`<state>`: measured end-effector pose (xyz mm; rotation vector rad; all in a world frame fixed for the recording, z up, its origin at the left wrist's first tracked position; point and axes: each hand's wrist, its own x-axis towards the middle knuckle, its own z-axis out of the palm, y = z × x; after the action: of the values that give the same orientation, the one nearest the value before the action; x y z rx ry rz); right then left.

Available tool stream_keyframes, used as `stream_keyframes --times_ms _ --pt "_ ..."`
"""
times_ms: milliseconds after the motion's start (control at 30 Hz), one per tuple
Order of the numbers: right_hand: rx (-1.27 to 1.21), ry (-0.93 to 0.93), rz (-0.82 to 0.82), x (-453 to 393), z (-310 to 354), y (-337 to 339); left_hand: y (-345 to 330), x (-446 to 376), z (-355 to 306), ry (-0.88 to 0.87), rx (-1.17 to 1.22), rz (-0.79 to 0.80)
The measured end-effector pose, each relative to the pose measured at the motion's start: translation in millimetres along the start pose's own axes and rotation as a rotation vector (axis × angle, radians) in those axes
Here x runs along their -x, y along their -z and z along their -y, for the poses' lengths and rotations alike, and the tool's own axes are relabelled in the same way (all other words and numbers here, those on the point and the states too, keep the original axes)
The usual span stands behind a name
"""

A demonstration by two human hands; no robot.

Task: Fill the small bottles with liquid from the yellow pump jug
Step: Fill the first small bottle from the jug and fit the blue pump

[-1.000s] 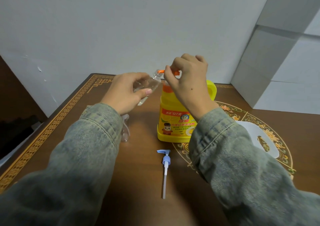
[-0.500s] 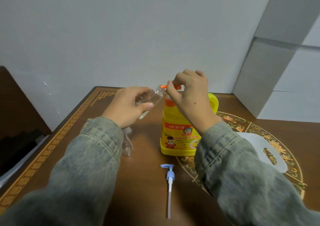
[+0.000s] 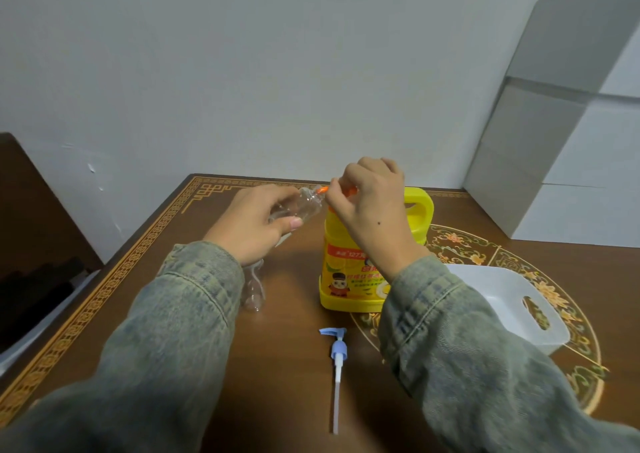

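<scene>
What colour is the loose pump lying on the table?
Light blue head, white tube: pump, head view.

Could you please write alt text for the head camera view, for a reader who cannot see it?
The left hand holds a clear bottle tilted to the orange nozzle of a yellow jug, while the right hand grips the pump. A loose blue pump lies on the table.

Clear small bottle [image 3: 304,206] tilted against upright yellow jug's [image 3: 356,272] (orange) spout [image 3: 320,191]
</scene>
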<state>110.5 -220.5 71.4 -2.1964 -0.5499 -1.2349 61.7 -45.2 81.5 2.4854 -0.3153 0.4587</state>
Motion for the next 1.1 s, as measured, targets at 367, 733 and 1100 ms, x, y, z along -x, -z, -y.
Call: stream_keyframes --times_ms 367,733,1100 --pt "0.051 0.007 0.039 -15 5 13 12 -6 -9 0.001 0.053 -0.009" --pt "-0.002 0.000 0.001 -6 2 6 3 0 -3 0.002 0.044 0.009" --pt "0.004 0.025 -0.003 -12 0 12 5 -4 -6 -0.007 0.052 -0.038"
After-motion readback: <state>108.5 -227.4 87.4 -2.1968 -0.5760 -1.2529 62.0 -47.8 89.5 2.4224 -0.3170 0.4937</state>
